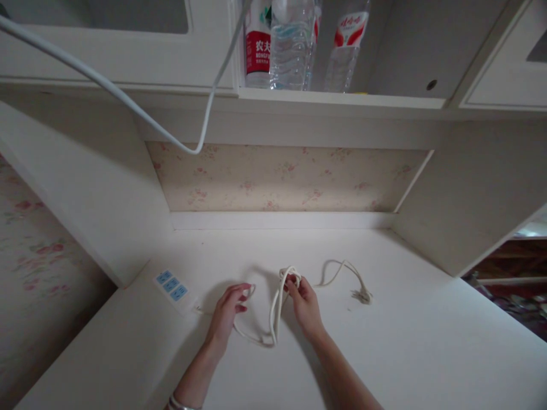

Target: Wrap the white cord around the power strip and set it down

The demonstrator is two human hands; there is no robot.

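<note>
A white power cord lies in loops above and on the white tabletop. My right hand pinches its bunched, knotted-looking part between thumb and fingers. To the left, my left hand has its fingers curled round a section of the same cord, with a small loop showing at the fingertips; the thumb sits a little apart. One end of the cord runs behind my left hand toward a white power strip with blue socket panels. At the other end, right of my right hand, a plug rests on the tabletop, its details blurred.
A thick white cable hangs in front of the upper cabinet at left. Plastic water bottles stand on the open shelf overhead. White side panels bound the tabletop, with floral wallpaper behind.
</note>
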